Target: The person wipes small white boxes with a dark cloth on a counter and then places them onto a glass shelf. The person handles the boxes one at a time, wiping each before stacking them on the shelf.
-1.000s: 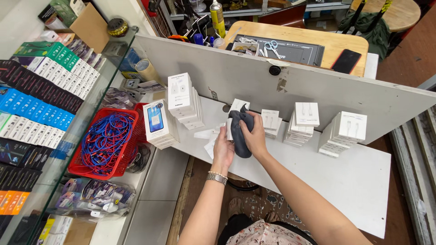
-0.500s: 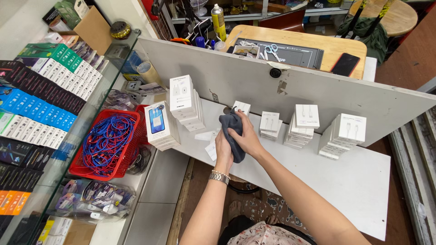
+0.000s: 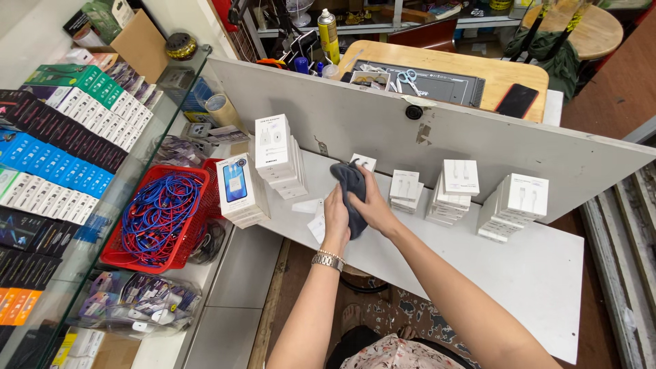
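Both my hands meet over a white counter, gripping a dark grey-blue cloth. My left hand, with a metal watch on its wrist, grips the cloth's left side. My right hand lies over the cloth from the right with its fingers curled on it. Whatever is under the cloth stays hidden. A small white box stands just behind the cloth, against the grey partition board. Small white cards lie on the counter beside my left hand.
Stacks of white boxes line the partition, and one stack has a phone picture. A red basket of blue cables sits left, beside a glass case of coloured boxes. A wooden desk lies behind.
The cloth has gone from upright between my hands to lower and tilted, nearer the small white box. My right hand has slid over its top.
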